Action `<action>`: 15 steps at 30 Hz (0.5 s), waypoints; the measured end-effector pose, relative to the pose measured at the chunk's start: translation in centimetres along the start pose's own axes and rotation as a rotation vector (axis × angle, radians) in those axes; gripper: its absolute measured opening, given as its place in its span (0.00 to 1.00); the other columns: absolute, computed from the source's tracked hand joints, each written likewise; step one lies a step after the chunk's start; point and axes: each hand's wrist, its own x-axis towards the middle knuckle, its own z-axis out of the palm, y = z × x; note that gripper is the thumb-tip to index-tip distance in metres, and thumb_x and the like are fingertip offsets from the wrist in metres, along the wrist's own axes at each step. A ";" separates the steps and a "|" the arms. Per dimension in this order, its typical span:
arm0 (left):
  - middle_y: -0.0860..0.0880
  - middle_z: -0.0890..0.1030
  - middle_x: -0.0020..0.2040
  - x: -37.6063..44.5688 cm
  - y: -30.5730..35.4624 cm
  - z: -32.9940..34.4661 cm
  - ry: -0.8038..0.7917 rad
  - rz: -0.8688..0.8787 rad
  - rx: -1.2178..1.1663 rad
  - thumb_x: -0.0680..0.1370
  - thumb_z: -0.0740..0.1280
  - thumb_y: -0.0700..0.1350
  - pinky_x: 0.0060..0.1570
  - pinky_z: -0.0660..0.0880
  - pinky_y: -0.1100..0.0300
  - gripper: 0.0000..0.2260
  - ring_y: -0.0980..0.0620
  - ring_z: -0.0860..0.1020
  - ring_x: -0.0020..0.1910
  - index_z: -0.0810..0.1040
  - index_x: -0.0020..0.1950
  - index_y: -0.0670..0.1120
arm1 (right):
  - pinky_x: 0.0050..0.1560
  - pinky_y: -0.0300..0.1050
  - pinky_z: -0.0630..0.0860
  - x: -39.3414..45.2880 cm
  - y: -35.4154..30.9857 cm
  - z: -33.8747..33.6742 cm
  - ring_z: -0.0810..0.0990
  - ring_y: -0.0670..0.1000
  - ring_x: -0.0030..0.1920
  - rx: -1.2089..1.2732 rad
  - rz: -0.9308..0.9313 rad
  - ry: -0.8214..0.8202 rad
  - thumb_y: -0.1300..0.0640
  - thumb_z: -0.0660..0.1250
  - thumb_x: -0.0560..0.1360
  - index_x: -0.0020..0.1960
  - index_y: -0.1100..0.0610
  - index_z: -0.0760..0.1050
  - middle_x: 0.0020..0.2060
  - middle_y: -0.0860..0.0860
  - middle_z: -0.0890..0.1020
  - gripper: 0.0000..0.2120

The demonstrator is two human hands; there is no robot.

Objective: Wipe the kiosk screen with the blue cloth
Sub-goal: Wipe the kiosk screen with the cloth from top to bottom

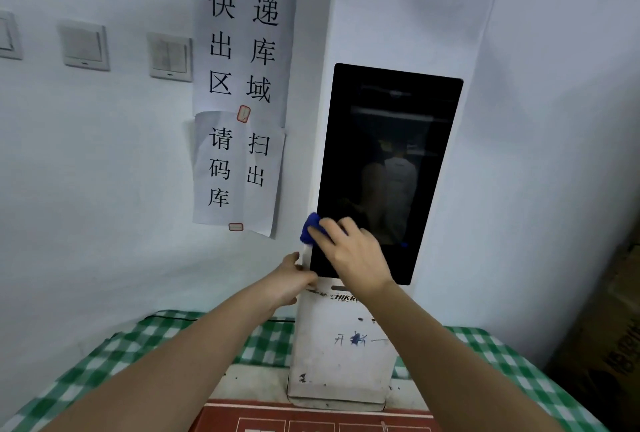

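The right hand [349, 251] has its grip closed over the bunched blue cloth [311, 227], pressing it on the tall black glass kiosk screen's [391, 154] lower-left corner; the left hand [291, 279] clasps the white kiosk stand's [343, 355] edge. Pushing sideways could carry the cloth off the glass.

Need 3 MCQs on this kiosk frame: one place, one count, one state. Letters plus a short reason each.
1. Where is the crumpled blue cloth?
A. lower-left corner of the black kiosk screen
B. top edge
C. on the checked tablecloth

2. How many white wall switch plates left of the paper notices?
A. one
B. three
C. five

3. The screen is:
A. dark
B. showing a bright menu
C. cracked

Answers: 1 A, the right hand presses it there; 2 B, three plates in a row, the leftmost cut off; 3 A, only faint reflections show.
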 end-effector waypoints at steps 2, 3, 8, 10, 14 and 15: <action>0.50 0.71 0.68 0.1 -0.1 0.0 0.003 -0.010 -0.006 0.76 0.61 0.40 0.55 0.69 0.57 0.35 0.51 0.69 0.59 0.47 0.79 0.47 | 0.30 0.44 0.73 0.4 -0.1 0.0 0.75 0.55 0.44 0.020 0.066 0.009 0.63 0.80 0.50 0.63 0.57 0.75 0.53 0.53 0.77 0.41; 0.50 0.71 0.67 0.2 -0.2 0.0 0.009 -0.013 -0.008 0.76 0.61 0.40 0.55 0.69 0.57 0.35 0.51 0.69 0.59 0.47 0.79 0.46 | 0.30 0.45 0.74 0.2 -0.2 0.2 0.76 0.55 0.44 0.023 0.061 0.005 0.63 0.80 0.50 0.63 0.57 0.75 0.54 0.53 0.77 0.41; 0.52 0.69 0.70 0.3 -0.7 -0.3 0.030 -0.026 0.008 0.75 0.62 0.40 0.52 0.69 0.59 0.35 0.50 0.70 0.63 0.48 0.78 0.48 | 0.32 0.44 0.73 -1.2 -0.9 1.3 0.72 0.53 0.44 -0.031 -0.134 -0.085 0.61 0.76 0.58 0.61 0.56 0.75 0.53 0.51 0.75 0.32; 0.51 0.68 0.72 0.3 -0.7 -0.3 0.029 -0.032 0.008 0.75 0.62 0.40 0.54 0.69 0.58 0.35 0.50 0.69 0.65 0.48 0.78 0.48 | 0.32 0.44 0.72 -0.6 -0.5 0.8 0.72 0.53 0.44 -0.069 -0.173 -0.088 0.59 0.77 0.58 0.61 0.56 0.75 0.52 0.51 0.75 0.32; 0.50 0.71 0.69 0.2 -0.3 -0.1 0.035 -0.030 0.015 0.75 0.62 0.40 0.58 0.70 0.56 0.36 0.49 0.70 0.64 0.46 0.78 0.46 | 0.32 0.44 0.71 2.0 0.3 -0.9 0.74 0.54 0.43 -0.045 0.007 0.040 0.63 0.77 0.58 0.60 0.56 0.77 0.52 0.51 0.77 0.30; 0.50 0.70 0.69 0.2 -0.2 -0.1 0.036 -0.030 0.016 0.75 0.62 0.40 0.58 0.70 0.56 0.36 0.49 0.70 0.64 0.46 0.78 0.46 | 0.32 0.44 0.72 2.3 0.2 -1.0 0.75 0.54 0.43 -0.033 0.036 0.051 0.64 0.76 0.58 0.59 0.56 0.77 0.52 0.52 0.77 0.30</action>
